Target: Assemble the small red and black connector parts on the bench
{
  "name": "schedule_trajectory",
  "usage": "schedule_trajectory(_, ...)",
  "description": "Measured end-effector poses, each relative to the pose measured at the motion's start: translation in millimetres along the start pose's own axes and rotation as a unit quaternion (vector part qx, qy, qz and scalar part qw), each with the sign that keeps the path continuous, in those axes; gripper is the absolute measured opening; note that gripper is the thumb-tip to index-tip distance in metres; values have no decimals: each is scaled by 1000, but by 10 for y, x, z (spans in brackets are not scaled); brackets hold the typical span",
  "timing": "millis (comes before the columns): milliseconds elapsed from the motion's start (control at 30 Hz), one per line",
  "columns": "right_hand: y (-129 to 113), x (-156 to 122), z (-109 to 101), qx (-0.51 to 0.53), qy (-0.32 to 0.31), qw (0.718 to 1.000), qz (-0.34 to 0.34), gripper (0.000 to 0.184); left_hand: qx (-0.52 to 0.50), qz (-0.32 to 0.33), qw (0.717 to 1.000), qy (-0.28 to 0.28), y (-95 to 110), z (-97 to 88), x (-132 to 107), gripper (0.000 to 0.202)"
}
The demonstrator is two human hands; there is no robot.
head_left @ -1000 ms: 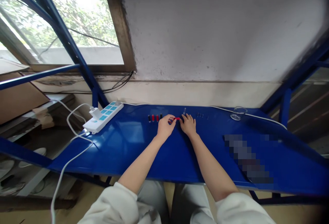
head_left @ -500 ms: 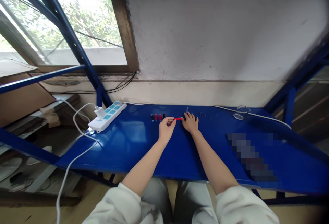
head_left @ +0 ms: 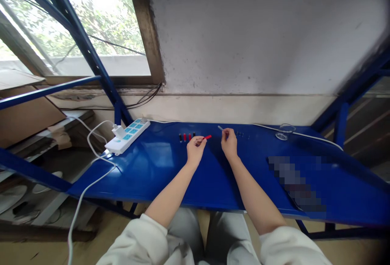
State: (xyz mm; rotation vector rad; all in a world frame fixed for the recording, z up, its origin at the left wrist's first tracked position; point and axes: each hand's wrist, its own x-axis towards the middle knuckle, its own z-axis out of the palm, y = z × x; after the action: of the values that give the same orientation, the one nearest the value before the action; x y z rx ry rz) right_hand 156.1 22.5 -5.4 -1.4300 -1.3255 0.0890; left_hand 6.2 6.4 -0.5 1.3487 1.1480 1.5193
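Note:
My left hand (head_left: 195, 149) pinches a small red cylinder (head_left: 208, 137) between thumb and fingers, its free end pointing right. Across a short gap, my right hand (head_left: 229, 145) is closed on a thin clear tube (head_left: 220, 128) that sticks out to the upper left. Just beyond my left hand, black cylinders (head_left: 180, 137) and red cylinders (head_left: 184, 137) of similar size stand in a short row, partly hidden by the fingers. To the right of my right hand lie several tiny pieces (head_left: 241, 134), too small to name.
The blue table (head_left: 158, 175) has a white power strip (head_left: 124, 137) with a plug and cables at its left. Clear round objects (head_left: 281, 136) sit at the back right near a white cable (head_left: 319, 138). A blurred-out dark object (head_left: 295, 186) lies at the right.
My right hand has gone from spread fingers near the clear tube to a grip on it, and the tube now tilts. My left hand has drawn slightly left with the red cylinder, away from the right hand.

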Motion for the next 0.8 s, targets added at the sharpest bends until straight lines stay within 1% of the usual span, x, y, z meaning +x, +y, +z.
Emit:
schedule_trajectory(33, -48, 1, -25, 34, 8, 999, 17, 27, -4, -2, 1000, 1, 1, 0, 1, 25)
schedule_trajectory(133, -143, 3, -63, 103, -9, 993, 48, 27, -8, -10, 1000, 5, 13, -5, 3, 25)
schedule_trajectory(233, -143, 12, -49, 162, -30, 984, 70, 27, -6, -20, 1000, 6, 40, -11, -1, 26)
schedule_trajectory(333, -101, 27, -13, 215, -46, 972, 77, 26, -11, -26, 1000, 4, 67, -14, -8, 26)
schedule_trajectory(467, -70, 37, 13, 253, -69, 961, 87, 25, -26, -37, 999, 10, 79, -14, -6, 25)
schedule_trajectory(633, -65, 41, 2, 275, -97, 952, 90, 26, -57, -47, 997, 12, 90, -18, 5, 25)
schedule_trajectory(700, -72, 39, 0, 287, -117, 947, 90, 26, -71, -55, 996, 5, 108, -16, -1, 26)
schedule_trajectory(800, -100, 28, 1, 303, -168, 933, 94, 27, -86, -64, 994, -26, 139, -3, -21, 26)
